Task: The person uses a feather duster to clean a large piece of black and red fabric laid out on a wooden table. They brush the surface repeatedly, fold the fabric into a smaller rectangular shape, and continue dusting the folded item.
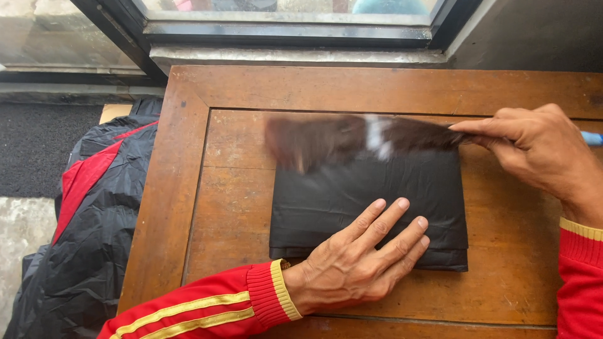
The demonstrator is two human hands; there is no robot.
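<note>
**Operator:** Nearest the lens, my left hand point(352, 263) is lying flat, fingers point(392, 229) spread and pressing down on the folded black plastic sheet point(352, 194). It is gripping nothing, only pinning.

**Observer:** And the other one?

**Operator:** My right hand point(540, 147) is pinching closed on the handle end of a dark feather duster point(352, 139), thumb and fingertips tight together. A bit of blue handle point(592, 138) is poking out past the wrist. The duster's head is blurring across the far edge of the sheet, so it is clearly moving fast.

**Observer:** Where is the sheet sitting?

**Operator:** It is resting in the recessed middle of the wooden desk point(239, 88), roughly central, its near edge under my palm. I cannot tell how many layers are folded in it.

**Observer:** Anything worrying you?

**Operator:** I am judging the plastic as slick. If my left palm is easing off while the feathers are dragging, the top layer could slide or the fold could spring open. A pinch that light on the handle could also let the duster twist out.

**Observer:** Surroundings?

**Operator:** A black and red jacket point(94, 207) is hanging off to the left of the desk, and a window frame point(289, 31) is running along the far side.
</note>
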